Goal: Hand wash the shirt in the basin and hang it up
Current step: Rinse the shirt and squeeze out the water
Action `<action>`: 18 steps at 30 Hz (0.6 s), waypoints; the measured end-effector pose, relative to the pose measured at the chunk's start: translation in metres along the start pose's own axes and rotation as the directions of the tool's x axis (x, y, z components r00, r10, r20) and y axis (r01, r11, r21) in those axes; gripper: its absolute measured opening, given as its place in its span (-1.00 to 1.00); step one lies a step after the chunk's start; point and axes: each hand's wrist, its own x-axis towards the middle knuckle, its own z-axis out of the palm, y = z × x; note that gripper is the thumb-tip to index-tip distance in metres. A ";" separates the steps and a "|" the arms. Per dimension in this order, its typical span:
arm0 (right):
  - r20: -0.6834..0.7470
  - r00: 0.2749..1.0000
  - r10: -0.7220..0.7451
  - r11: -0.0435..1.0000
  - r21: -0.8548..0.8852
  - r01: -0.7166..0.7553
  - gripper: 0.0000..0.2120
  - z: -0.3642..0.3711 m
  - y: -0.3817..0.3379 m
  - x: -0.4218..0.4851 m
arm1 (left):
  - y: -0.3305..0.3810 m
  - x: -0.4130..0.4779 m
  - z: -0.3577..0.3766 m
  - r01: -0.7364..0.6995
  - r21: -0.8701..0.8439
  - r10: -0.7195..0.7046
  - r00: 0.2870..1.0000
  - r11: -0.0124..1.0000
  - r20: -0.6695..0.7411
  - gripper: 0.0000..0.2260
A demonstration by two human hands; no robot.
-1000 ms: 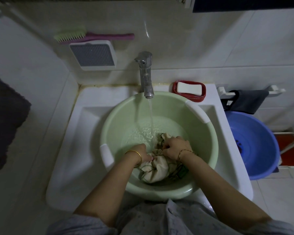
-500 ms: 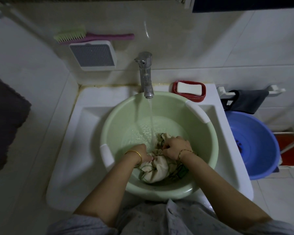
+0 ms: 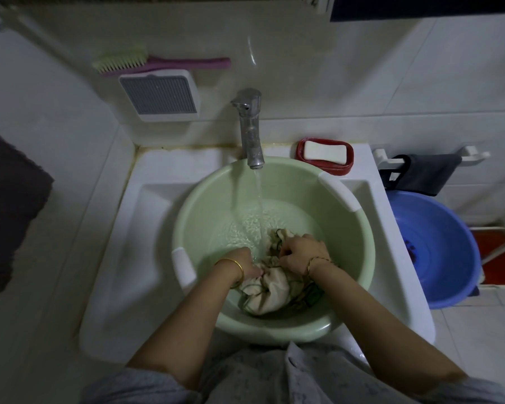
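Water [image 3: 258, 196] runs from the tap [image 3: 250, 126] into the green basin [image 3: 204, 205]. Left hand [image 3: 242, 262] and right hand [image 3: 301, 252] both squeeze the wet shirt [image 3: 267, 295] with curled fingers inside it. Washing has started; rinsing and hanging are left.

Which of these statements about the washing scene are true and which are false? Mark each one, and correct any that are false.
1. Water is running from the tap into the green basin. True.
2. The soap dish is empty. False: a white bar of soap lies in it.
3. The left hand and right hand both grip the shirt. True.
4. The blue basin sits inside the sink. False: it stands beside the sink, to the right.
5. The brush lies in the green basin. False: it rests up by the wall, above a white box.
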 end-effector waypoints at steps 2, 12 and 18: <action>-0.003 1.000 0.001 1.000 -0.003 -0.001 -0.77 0.000 0.000 0.000 | 0.000 0.000 0.000 0.001 0.000 -0.001 1.000 1.000 -0.001 -0.56; -0.006 1.000 -0.003 1.000 -0.005 0.003 -0.77 0.000 0.000 0.000 | 0.000 0.000 0.000 0.007 -0.017 -0.006 1.000 1.000 0.013 -0.56; -0.007 1.000 0.000 1.000 -0.001 0.000 -0.78 0.000 0.000 0.000 | 0.002 -0.001 -0.001 0.005 -0.008 -0.005 1.000 1.000 0.009 -0.56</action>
